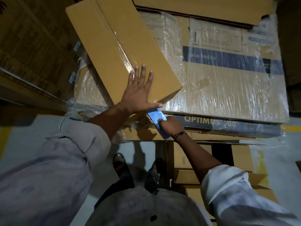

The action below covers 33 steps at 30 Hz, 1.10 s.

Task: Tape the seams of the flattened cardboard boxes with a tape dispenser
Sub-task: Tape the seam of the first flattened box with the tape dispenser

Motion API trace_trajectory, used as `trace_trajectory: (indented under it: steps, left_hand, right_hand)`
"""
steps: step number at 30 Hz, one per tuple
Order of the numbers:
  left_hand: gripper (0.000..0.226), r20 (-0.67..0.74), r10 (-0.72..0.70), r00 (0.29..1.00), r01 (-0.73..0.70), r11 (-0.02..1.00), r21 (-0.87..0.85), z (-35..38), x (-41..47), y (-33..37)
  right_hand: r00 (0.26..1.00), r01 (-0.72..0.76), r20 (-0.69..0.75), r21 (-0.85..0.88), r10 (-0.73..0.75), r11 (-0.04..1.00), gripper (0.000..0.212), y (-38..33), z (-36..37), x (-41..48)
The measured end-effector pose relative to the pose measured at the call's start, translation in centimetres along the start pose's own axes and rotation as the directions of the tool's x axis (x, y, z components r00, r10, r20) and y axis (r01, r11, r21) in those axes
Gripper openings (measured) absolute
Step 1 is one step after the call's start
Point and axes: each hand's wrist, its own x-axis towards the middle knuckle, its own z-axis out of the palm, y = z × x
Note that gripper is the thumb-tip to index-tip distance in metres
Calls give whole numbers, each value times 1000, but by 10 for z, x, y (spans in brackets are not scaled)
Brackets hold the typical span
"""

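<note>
Wrapped stack (228, 88): box (114, 38) under L hand (138, 93)

A single wide-angle camera worn on the head looks steeply down over the person's own body. The shirt front (138, 207) fills the bottom edge, and the feet (121, 165) on the floor (24, 128) show just above it, so the view is close to vertical. The left sleeve (57, 168) and right sleeve (236, 193) run in from the lower corners. At mid-frame, an arm's reach from the lens, the left hand (138, 93) lies flat on the cardboard box (114, 46) and the right hand (172, 126) grips the tape dispenser (156, 116). A wrapped stack of cartons (228, 87) fills the upper right. Straight edges bow near the borders.
</note>
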Motion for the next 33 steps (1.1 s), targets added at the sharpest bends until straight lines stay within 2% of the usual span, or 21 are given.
trace_trajectory:
  steps: [7,13,15,18,22,25,26,28,30,32,33]
  left_hand:
    - [117,-22,-2,1000,4,997,74,18,-13,19]
    - [120,24,-58,998,55,995,81,17,-17,32]
    - [122,38,-68,997,65,995,82,15,-16,35]
    - [120,62,-47,997,40,993,107,13,-14,36]
    - [114,108,87,990,-103,984,147,9,-21,26]
    - [110,160,253,954,-275,952,131,5,-37,1]
    - [108,197,326,925,-353,928,122,2,-44,-10]
    - [104,255,443,859,-484,867,123,-6,-60,-34]
    - [102,275,485,830,-535,832,148,-17,-68,-54]
    - [103,264,476,839,-522,841,141,-27,-72,-64]
    - [100,220,460,860,-486,871,78,-33,-77,-63]
  right_hand:
    - [995,-88,60,123,81,989,21,-24,-13,5]
    - [996,-31,84,-60,36,998,45,-41,-23,-1]
    - [993,-38,109,-138,53,990,40,-34,-13,-1]
    - [991,-104,77,-69,110,992,35,-18,-7,-6]
    - [978,-211,15,46,210,976,43,14,-14,-18]
    - [993,-104,-63,-17,103,994,38,34,-17,-36]
    - [995,-59,-85,-58,54,997,38,38,-17,-44]
    - [994,-20,-109,-19,18,1000,44,44,-12,-61]
    - [993,43,-109,-23,-46,999,44,44,-9,-80]
    - [984,147,-87,-68,-153,987,40,44,-4,-99]
    - [978,188,-80,-82,-195,979,42,42,-3,-110]
